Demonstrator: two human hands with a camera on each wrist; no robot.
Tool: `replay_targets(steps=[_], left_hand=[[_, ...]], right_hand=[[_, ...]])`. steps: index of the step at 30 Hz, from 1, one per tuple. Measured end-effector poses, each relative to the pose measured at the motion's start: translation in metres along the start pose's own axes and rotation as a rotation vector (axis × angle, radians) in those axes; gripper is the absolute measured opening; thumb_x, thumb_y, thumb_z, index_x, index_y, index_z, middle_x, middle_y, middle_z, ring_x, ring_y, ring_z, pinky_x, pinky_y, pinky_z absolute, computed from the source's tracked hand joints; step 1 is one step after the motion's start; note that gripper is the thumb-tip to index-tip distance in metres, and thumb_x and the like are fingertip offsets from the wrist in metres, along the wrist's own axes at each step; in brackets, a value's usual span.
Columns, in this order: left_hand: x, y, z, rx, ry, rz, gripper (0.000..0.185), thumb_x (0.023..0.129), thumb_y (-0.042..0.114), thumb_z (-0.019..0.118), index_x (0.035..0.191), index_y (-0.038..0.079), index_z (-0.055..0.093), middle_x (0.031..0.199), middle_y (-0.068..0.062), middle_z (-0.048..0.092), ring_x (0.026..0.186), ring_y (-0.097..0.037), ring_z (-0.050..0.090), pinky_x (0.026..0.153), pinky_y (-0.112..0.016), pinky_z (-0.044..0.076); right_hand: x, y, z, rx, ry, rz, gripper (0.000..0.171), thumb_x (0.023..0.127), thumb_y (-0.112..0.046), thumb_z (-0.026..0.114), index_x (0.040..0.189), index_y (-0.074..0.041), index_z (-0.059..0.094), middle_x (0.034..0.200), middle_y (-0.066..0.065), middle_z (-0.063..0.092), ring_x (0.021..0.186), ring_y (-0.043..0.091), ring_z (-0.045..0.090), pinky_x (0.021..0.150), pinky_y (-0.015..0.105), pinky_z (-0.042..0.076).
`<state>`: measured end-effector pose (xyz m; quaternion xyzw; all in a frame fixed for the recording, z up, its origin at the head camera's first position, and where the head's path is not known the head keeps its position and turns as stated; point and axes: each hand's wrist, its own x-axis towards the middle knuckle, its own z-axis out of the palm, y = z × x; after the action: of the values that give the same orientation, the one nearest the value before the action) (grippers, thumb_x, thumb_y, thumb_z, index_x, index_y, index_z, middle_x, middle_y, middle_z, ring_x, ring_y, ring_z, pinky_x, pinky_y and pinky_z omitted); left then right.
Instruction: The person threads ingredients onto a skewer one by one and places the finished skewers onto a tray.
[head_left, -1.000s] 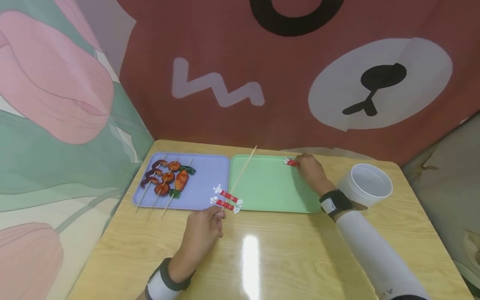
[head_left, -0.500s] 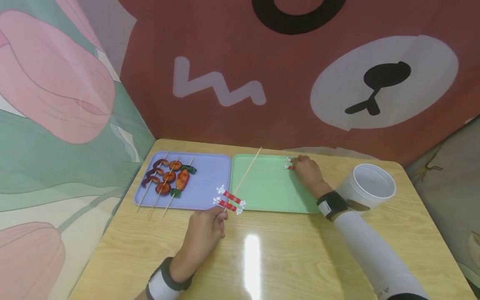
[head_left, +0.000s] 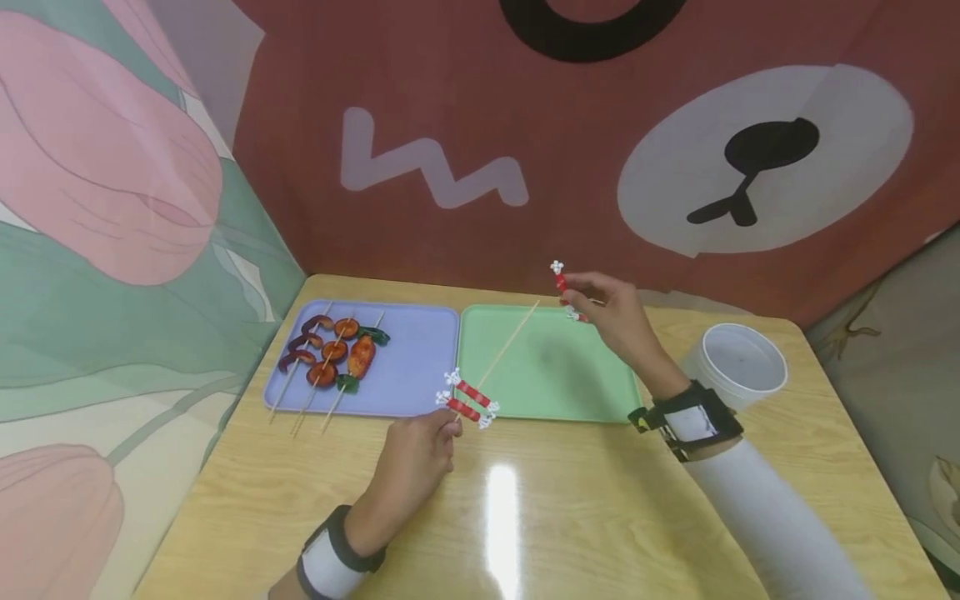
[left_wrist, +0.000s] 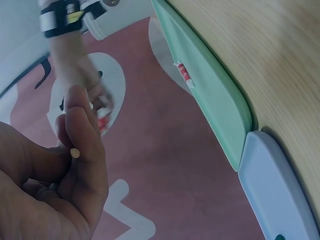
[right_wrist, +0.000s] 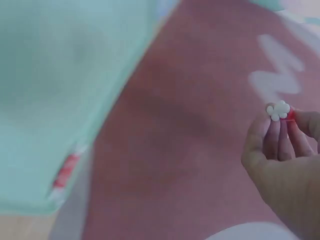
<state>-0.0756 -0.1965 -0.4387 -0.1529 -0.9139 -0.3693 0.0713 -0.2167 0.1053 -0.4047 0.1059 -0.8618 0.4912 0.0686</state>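
Observation:
Near the front edge of the green tray (head_left: 547, 400), my left hand (head_left: 416, 458) pinches a thin bamboo skewer (head_left: 510, 343) by its lower end; the shaft slants up and to the right. Threaded close to the fingers are two red sausage-like pieces (head_left: 474, 393) with white frilled ends. In the left wrist view the skewer's cut end (left_wrist: 75, 153) shows between thumb and forefinger. My right hand (head_left: 611, 312) holds another such red piece (head_left: 559, 279) between thumb and fingers, raised above the tray's far right part. One more red piece (right_wrist: 65, 172) lies in that tray, partly hidden in the head view.
A purple tray (head_left: 420, 358) adjoins on the left, bearing three skewers: purple curled pieces (head_left: 305, 342), brown-orange round slices (head_left: 334, 351), and an orange piece (head_left: 362, 358) with green leaves. A white tub (head_left: 742, 367) stands on the right of the wooden table (head_left: 420, 533). Printed fabric walls rise behind.
My right hand has picked up one red piece and lifted it off the green tray, turning it upright. My left hand has shifted slightly right with the skewer.

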Motion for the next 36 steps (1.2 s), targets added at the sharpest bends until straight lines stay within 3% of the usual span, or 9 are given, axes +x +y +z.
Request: replay_targets(steps=[4, 8, 14, 18, 23, 28, 36], left_hand=[[0.003, 0.001, 0.002, 0.032, -0.01, 0.029, 0.012, 0.089, -0.007, 0.071, 0.086, 0.003, 0.074, 0.08, -0.011, 0.077, 0.051, -0.005, 0.063, 0.045, -0.004, 0.044], [0.005, 0.003, 0.003, 0.056, -0.006, 0.047, 0.011, 0.088, -0.008, 0.072, 0.086, 0.003, 0.075, 0.082, -0.011, 0.078, 0.055, -0.007, 0.065, 0.047, -0.004, 0.045], [0.006, 0.003, 0.003, 0.098, 0.026, 0.064, 0.01, 0.088, -0.004, 0.074, 0.084, 0.005, 0.075, 0.079, -0.008, 0.077, 0.061, -0.007, 0.066, 0.054, -0.007, 0.051], [0.005, 0.003, 0.003, 0.093, 0.027, 0.053, 0.01, 0.089, -0.002, 0.074, 0.082, 0.005, 0.074, 0.076, -0.008, 0.076, 0.058, -0.006, 0.064, 0.05, -0.007, 0.047], [0.005, 0.004, 0.002, 0.094, 0.029, 0.045, 0.011, 0.09, -0.001, 0.074, 0.081, 0.005, 0.073, 0.074, -0.008, 0.075, 0.057, -0.006, 0.062, 0.048, -0.007, 0.046], [0.005, 0.004, 0.003, 0.114, 0.043, 0.061, 0.009, 0.088, -0.002, 0.075, 0.083, 0.005, 0.075, 0.076, -0.007, 0.077, 0.063, -0.008, 0.066, 0.055, -0.012, 0.055], [0.003, 0.005, 0.003, 0.114, 0.042, 0.045, 0.009, 0.087, -0.004, 0.075, 0.085, 0.005, 0.076, 0.077, -0.008, 0.077, 0.063, -0.009, 0.067, 0.053, -0.011, 0.053]], right_hand=[[-0.008, -0.03, -0.002, 0.079, -0.041, 0.017, 0.034, 0.098, -0.026, 0.071, 0.13, -0.014, 0.07, 0.116, 0.007, 0.076, 0.102, 0.009, 0.071, 0.083, 0.019, 0.061], [-0.015, -0.048, -0.001, 0.077, -0.077, 0.028, 0.031, 0.099, -0.025, 0.07, 0.129, -0.016, 0.071, 0.117, 0.007, 0.077, 0.104, 0.017, 0.072, 0.092, 0.021, 0.06], [-0.021, -0.055, 0.001, 0.034, -0.087, 0.023, 0.032, 0.098, -0.028, 0.07, 0.129, -0.018, 0.072, 0.118, 0.003, 0.077, 0.105, 0.009, 0.072, 0.103, 0.029, 0.059], [-0.022, -0.054, 0.0, 0.012, -0.068, 0.015, 0.033, 0.099, -0.028, 0.069, 0.13, -0.018, 0.071, 0.119, 0.003, 0.077, 0.104, 0.007, 0.071, 0.105, 0.035, 0.058], [-0.024, -0.055, 0.0, 0.004, -0.055, 0.017, 0.032, 0.1, -0.027, 0.069, 0.131, -0.019, 0.071, 0.121, 0.003, 0.075, 0.103, 0.007, 0.072, 0.099, 0.025, 0.059], [-0.026, -0.058, 0.002, -0.043, -0.021, -0.018, 0.033, 0.099, -0.025, 0.069, 0.131, -0.017, 0.071, 0.123, 0.006, 0.075, 0.103, 0.017, 0.074, 0.088, 0.014, 0.058], [-0.028, -0.059, 0.009, -0.101, 0.023, -0.1, 0.031, 0.097, -0.014, 0.072, 0.128, -0.014, 0.072, 0.117, 0.007, 0.076, 0.103, 0.022, 0.073, 0.082, 0.01, 0.056]])
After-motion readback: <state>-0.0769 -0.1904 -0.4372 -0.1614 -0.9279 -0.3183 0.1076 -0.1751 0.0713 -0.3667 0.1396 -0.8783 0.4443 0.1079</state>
